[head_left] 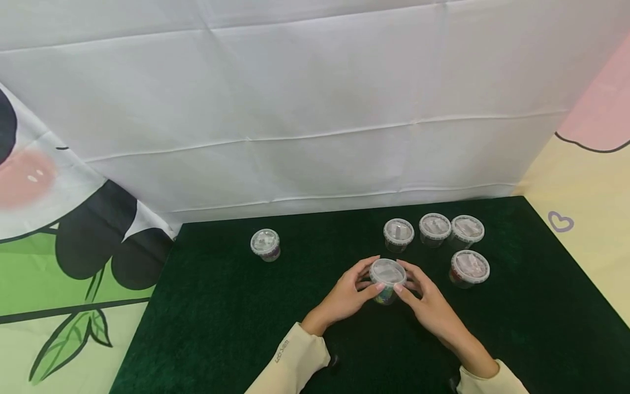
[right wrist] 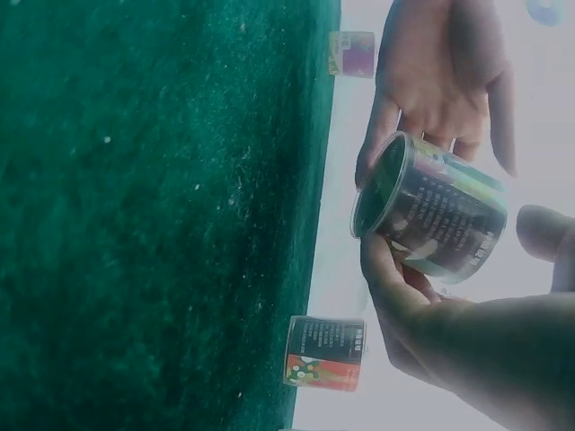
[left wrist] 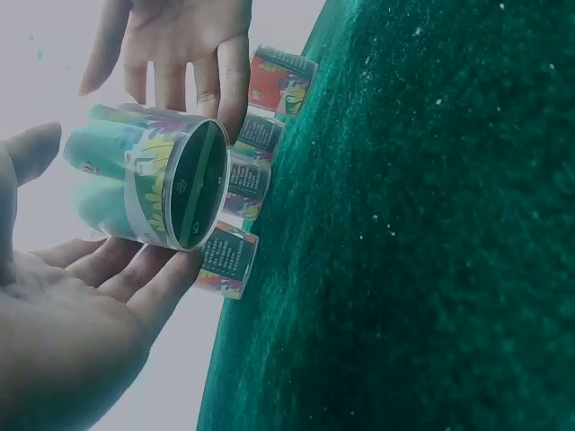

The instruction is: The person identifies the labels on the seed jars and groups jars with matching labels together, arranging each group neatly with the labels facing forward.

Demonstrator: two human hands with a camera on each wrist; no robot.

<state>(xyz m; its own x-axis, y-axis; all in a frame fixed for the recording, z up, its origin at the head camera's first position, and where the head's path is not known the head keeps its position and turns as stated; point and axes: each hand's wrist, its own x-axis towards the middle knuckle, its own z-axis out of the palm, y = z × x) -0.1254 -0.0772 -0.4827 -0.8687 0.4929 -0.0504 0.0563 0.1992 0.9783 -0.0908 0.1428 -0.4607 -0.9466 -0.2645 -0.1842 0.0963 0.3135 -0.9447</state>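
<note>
A small clear plastic tub [head_left: 388, 273] with a lid and a colourful printed label is held between both hands. My left hand [head_left: 344, 298] grips it from the left and my right hand [head_left: 433, 306] from the right, thumbs at the near side and fingers round the far side. Its clear round base shows in the left wrist view, where the tub [left wrist: 144, 180] is raised above the green cloth. Dark label print with small white text faces the right wrist view on the same tub [right wrist: 454, 215]. Green contents show through the wall.
Beyond the hands to the right stand several similar lidded tubs: one [head_left: 398, 232] at the back, two beside it, and a red-labelled tub [head_left: 470, 267] nearer. Another tub [head_left: 266, 243] with purple on it stands far left. Dark green cloth [head_left: 221, 328] covers the table, with a white curtain behind.
</note>
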